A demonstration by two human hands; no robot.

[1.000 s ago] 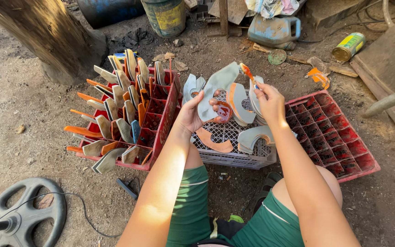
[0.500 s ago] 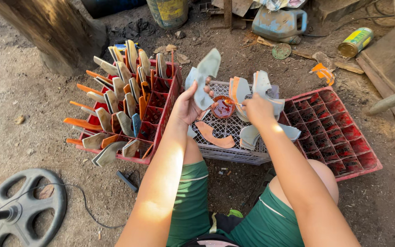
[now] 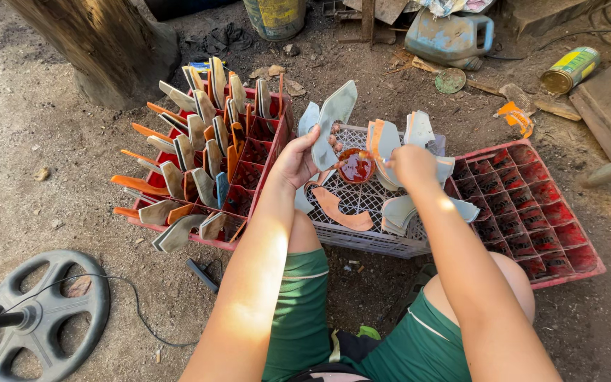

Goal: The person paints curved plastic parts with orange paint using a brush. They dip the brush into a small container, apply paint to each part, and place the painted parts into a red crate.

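My left hand [image 3: 297, 157] grips a pale grey curved leather piece [image 3: 332, 119] upright above a grey lattice crate [image 3: 369, 239]. My right hand [image 3: 410, 164] is closed around something I cannot make out, just right of a small bowl of orange-red glue [image 3: 355, 167]. Around that hand stand more grey and orange-edged pieces [image 3: 390, 141]. An orange curved piece [image 3: 339, 209] lies flat on the crate top. A red divided crate [image 3: 245, 152] at the left holds several similar pieces standing in its cells.
A second red divided crate [image 3: 532, 205] sits at the right, its cells bare. A tree trunk [image 3: 100, 42], a blue jerrycan [image 3: 450, 35], a yellow tin can [image 3: 569, 69] and a bucket [image 3: 274, 15] lie beyond. A grey wheel-shaped base [image 3: 40, 315] rests at lower left on dirt.
Both hands have come lower over the grey crate. The left hand now holds its grey piece upright, and the right hand has dropped beside the glue bowl.
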